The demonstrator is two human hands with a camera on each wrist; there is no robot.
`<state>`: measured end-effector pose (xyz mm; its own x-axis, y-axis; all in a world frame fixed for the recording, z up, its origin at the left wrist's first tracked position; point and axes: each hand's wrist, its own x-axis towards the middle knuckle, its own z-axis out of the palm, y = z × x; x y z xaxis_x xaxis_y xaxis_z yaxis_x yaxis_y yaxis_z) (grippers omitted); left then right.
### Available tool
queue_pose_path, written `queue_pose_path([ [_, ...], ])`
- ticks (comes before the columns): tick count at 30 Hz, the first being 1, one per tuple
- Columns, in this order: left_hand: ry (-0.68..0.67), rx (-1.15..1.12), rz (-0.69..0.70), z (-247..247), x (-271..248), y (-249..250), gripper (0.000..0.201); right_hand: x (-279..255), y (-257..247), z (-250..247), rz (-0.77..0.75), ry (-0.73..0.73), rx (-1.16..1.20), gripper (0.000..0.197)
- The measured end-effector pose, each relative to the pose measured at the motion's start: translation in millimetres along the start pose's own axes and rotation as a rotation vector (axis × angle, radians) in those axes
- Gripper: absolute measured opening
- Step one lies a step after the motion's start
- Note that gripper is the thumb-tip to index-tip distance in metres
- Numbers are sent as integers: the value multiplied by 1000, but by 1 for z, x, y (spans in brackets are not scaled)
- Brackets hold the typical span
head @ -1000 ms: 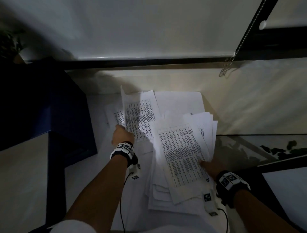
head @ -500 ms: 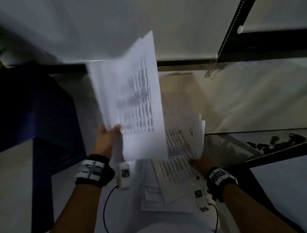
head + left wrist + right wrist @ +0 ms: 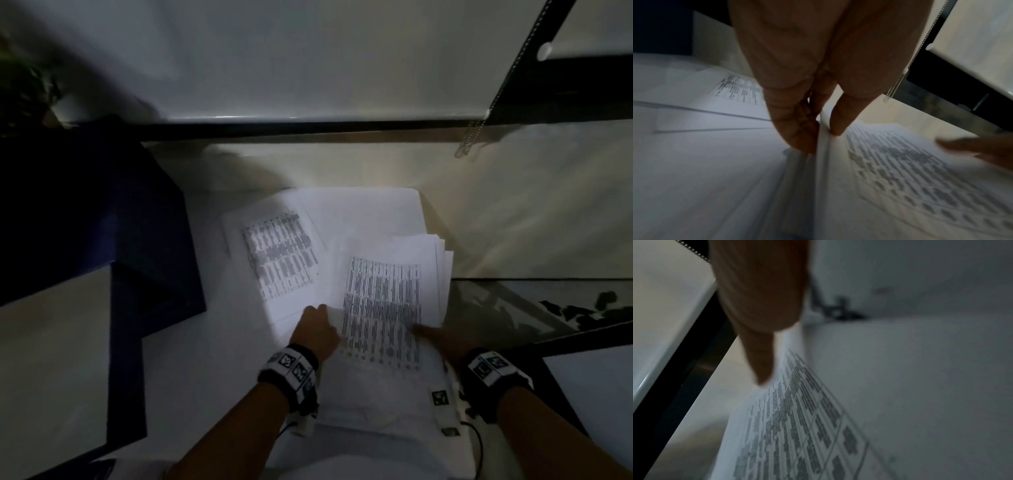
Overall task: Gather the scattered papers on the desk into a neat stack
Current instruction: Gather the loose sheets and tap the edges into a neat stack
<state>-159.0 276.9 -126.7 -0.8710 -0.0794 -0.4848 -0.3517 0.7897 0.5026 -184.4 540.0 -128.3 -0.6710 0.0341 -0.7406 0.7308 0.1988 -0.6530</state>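
Note:
A loose pile of white papers point(image 3: 387, 383) lies on the pale desk in front of me. Its top sheet point(image 3: 382, 308) carries a printed table. My left hand point(image 3: 317, 317) pinches the left edge of the upper sheaf, thumb on top and fingers beneath, as the left wrist view shows point(image 3: 824, 133). My right hand point(image 3: 428, 334) rests on the printed top sheet point(image 3: 797, 426) with a straight finger point(image 3: 760, 356). Another printed sheet point(image 3: 279, 255) lies flat to the left of the pile, beside a blank sheet point(image 3: 370, 212) behind it. The frames are dim and blurred.
A dark blue box point(image 3: 102, 222) stands at the left, close to the papers. A glass surface point(image 3: 513, 308) adjoins the desk on the right. A bead chain point(image 3: 469, 144) hangs from the blind at the back right. A plant point(image 3: 24, 85) sits far left.
My left hand lifted a sheaf from the left side, swung it up on end, and has brought it down onto the pile at the right. The right hand stayed on the pile.

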Motion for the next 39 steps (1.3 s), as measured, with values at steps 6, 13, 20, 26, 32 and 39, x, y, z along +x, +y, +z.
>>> queue_pose_path([
  [6,380,-93,-492,-55,37,-27,71,12,14,9,-39,96,-183,88],
  [13,393,-332,-847,-85,81,-44,113,15,15,8,-88,141,-181,87],
  [20,588,-321,-835,-79,92,-36,71,21,20,7,-79,129,-146,77],
  [26,433,-314,-875,-93,96,-48,92,17,16,5,-121,150,-178,81],
  [32,460,-250,-829,-87,93,-36,64,21,20,9,-68,140,-160,92],
  [39,554,-211,-654,-63,93,-34,63,16,16,9,-66,143,-185,86],
])
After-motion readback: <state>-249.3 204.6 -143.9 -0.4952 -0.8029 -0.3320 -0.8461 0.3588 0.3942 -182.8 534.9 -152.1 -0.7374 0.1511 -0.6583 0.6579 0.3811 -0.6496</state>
